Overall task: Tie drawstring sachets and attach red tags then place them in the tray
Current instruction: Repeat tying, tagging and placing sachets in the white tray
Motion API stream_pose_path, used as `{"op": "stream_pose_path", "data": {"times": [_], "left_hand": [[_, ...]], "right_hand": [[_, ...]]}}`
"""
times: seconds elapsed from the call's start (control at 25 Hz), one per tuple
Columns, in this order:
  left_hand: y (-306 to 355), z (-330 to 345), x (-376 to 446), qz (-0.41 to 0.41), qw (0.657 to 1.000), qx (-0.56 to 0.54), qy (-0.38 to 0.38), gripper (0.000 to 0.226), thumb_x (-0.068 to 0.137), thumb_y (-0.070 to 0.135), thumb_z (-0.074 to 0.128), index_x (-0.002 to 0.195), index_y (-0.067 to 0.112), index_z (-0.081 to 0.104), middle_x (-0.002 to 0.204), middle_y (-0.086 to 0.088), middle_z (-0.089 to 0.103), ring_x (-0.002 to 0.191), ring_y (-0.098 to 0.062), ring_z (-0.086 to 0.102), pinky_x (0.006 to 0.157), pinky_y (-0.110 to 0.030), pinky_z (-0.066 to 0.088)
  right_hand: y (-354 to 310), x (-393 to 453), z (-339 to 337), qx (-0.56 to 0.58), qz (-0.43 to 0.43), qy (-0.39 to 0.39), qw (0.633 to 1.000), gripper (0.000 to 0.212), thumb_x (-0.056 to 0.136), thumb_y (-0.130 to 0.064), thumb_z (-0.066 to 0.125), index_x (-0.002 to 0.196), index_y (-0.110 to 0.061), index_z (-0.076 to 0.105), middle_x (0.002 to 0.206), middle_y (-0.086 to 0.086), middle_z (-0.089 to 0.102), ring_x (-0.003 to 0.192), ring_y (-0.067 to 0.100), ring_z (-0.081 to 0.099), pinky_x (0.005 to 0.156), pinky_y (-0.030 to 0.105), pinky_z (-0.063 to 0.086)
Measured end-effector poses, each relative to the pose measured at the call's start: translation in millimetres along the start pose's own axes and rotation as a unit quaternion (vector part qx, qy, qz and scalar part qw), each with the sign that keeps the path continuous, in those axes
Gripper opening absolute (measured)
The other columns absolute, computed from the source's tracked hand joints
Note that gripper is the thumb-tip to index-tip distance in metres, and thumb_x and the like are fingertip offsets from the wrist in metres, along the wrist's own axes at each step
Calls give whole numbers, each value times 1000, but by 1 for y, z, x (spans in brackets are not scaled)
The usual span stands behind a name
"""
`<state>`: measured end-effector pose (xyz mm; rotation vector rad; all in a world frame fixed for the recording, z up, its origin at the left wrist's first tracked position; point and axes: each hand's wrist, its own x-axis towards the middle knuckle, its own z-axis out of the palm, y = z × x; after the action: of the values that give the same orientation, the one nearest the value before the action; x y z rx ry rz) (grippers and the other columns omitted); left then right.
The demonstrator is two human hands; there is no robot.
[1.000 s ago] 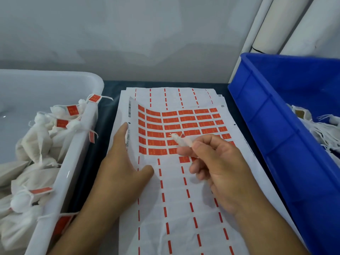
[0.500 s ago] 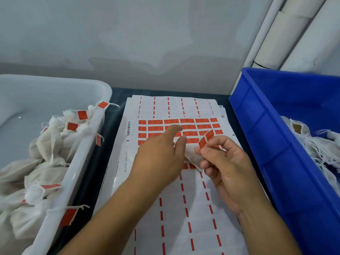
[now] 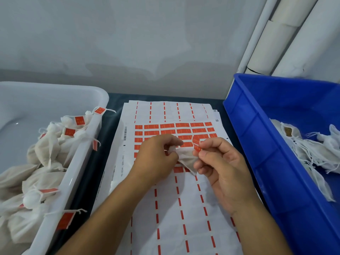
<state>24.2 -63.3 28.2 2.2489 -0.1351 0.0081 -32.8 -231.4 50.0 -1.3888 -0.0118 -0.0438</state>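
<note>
At the centre of the frame I had both hands raised just above the sticker sheet (image 3: 165,208), meeting over its remaining rows of red tags (image 3: 182,128). My left hand (image 3: 156,157) was curled, its fingertips pinching the gathered end of a small white sachet (image 3: 186,160). My right hand (image 3: 222,168) was curled too, thumb and forefinger pinching a red tag (image 3: 196,143) that stood folded at the top of the sachet; I could not tell whether the drawstring lay inside the fold. The sachet hung between the two hands, its lower corner pointing down toward the sheet.

On the left of the frame sat the white tray (image 3: 77,162), with tagged sachets (image 3: 46,153) piled against its near wall and several tags and strings draped over its rim. A dark strip of tabletop (image 3: 88,181) separated that rim from the left edge of the sheet, and my left forearm crossed above it. On the right stood the blue bin (image 3: 266,144), its tall wall just beside the right edge of the sheet and close to my right wrist; untagged sachets (image 3: 312,153) with loose strings lay inside it. Open room was limited to the sheet's lower half between my forearms, and its peeled strip toward the upper centre, short of the grey wall (image 3: 147,43).
</note>
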Motion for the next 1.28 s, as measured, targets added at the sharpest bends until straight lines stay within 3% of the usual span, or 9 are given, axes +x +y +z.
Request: {"op": "stream_pose_path", "data": {"times": [0.12, 0.24, 0.32, 0.44, 0.68, 0.84, 0.92, 1.12, 1.28], "left_hand": [[0, 0, 1, -53, 998, 28, -19, 37, 91, 33, 70, 121, 46, 53, 108, 19, 59, 73, 2, 60, 47, -3, 40], [5, 1, 6, -82, 993, 84, -17, 32, 94, 51, 61, 121, 45, 46, 102, 17, 56, 63, 0, 56, 45, -10, 38], [7, -1, 12, -64, 994, 93, -12, 14, 98, 41, 58, 112, 42, 56, 104, 14, 63, 66, 0, 55, 50, -12, 40], [6, -1, 12, -11, 997, 74, -16, 23, 100, 21, 56, 106, 38, 69, 103, 18, 65, 79, 1, 58, 62, -8, 43], [6, -7, -4, -6, 992, -127, 11, 36, 95, 8, 66, 95, 44, 71, 96, 34, 64, 90, 7, 65, 62, -2, 48], [9, -17, -19, -51, 961, -269, 23, 28, 89, 12, 75, 97, 38, 77, 103, 24, 74, 96, 2, 71, 74, -14, 57], [7, -22, -29, -60, 948, -312, 14, 23, 87, 16, 76, 101, 35, 78, 105, 23, 74, 97, 3, 71, 78, -17, 58], [0, -34, -47, -100, 902, -420, -16, 23, 82, 26, 67, 100, 31, 81, 108, 7, 77, 102, -19, 74, 91, -41, 60], [-2, -38, -54, -66, 879, -471, -41, 26, 79, 18, 69, 103, 19, 80, 112, -4, 76, 103, -25, 74, 83, -35, 61]], "right_hand": [[1, 1, -1, 16, -7, 8, 1000, 12, 83, -16, 69, 87, -25, 75, 89, 9, 75, 68, 18, 71, 65, 23, 58], [0, 2, 0, 22, -11, 13, 1000, 12, 83, -16, 69, 86, -25, 75, 88, 10, 74, 68, 19, 71, 65, 24, 59], [0, 2, 1, 23, -13, 15, 1000, 12, 83, -16, 68, 85, -26, 75, 88, 10, 74, 68, 19, 71, 65, 24, 58], [0, 2, 2, 18, -15, 24, 999, 10, 87, -24, 66, 83, -28, 75, 86, 9, 75, 68, 18, 72, 65, 23, 58], [5, 2, 1, -44, -31, 71, 996, 8, 92, -26, 76, 92, -30, 69, 83, 4, 74, 69, 21, 72, 68, 25, 59], [7, 6, 1, -64, -18, 105, 992, 23, 90, -29, 75, 110, -27, 64, 94, -5, 78, 79, 19, 77, 68, 22, 60], [9, 6, 2, -83, -11, 110, 990, 17, 90, -33, 75, 105, -30, 67, 96, -9, 78, 85, 16, 77, 72, 25, 63], [12, -1, 11, -119, -11, 66, 991, 13, 94, -37, 71, 100, -47, 66, 105, -17, 74, 101, 8, 73, 82, 28, 63], [24, -10, 36, -160, -42, 19, 986, 13, 98, -33, 69, 105, -42, 62, 100, -19, 70, 99, 2, 69, 75, 16, 58]]}}
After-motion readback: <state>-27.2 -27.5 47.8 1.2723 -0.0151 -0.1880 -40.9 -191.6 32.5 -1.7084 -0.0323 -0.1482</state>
